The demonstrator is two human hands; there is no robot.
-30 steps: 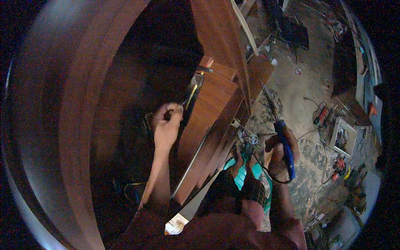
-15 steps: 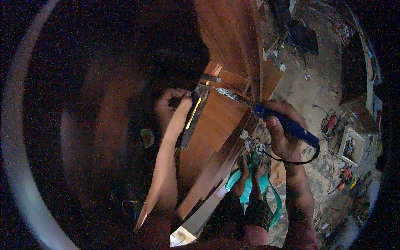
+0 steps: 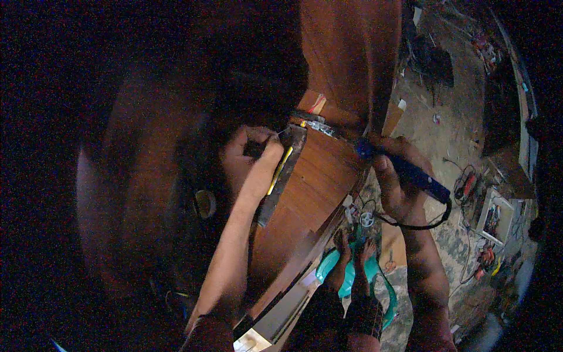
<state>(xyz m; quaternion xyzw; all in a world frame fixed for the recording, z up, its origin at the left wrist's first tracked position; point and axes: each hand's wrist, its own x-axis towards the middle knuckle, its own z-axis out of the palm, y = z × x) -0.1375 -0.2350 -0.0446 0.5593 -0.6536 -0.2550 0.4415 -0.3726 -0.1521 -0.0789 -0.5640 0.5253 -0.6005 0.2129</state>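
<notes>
In my right hand [image 3: 402, 170] is a blue-handled corded tool [image 3: 419, 179] that looks like a soldering iron. Its silvery shaft [image 3: 319, 128] points left, the tip close to the upper end of a dark strip [image 3: 281, 190]. A yellow bar [image 3: 280, 170] runs along that strip, which lies on a brown wooden panel [image 3: 311, 182]. My left hand [image 3: 252, 149] is closed in a pinch beside the strip's upper end, on what looks like a thin wire [image 3: 283, 131]. Shadow hides part of its fingers. Red wires [image 3: 318, 104] show just above the tip.
A black cord [image 3: 419, 226] loops from the tool toward a pale round fitting [image 3: 367, 219]. Below are my feet and a turquoise plastic seat [image 3: 347, 278]. On the littered floor at right lie an open box [image 3: 495, 217] of small parts and a red corded tool [image 3: 468, 183]. Deep shadow fills the left.
The wooden panel and dark strip appear shifted right and slightly down. My left hand has moved a little right with them. The right hand stays about where it was, still holding the tool.
</notes>
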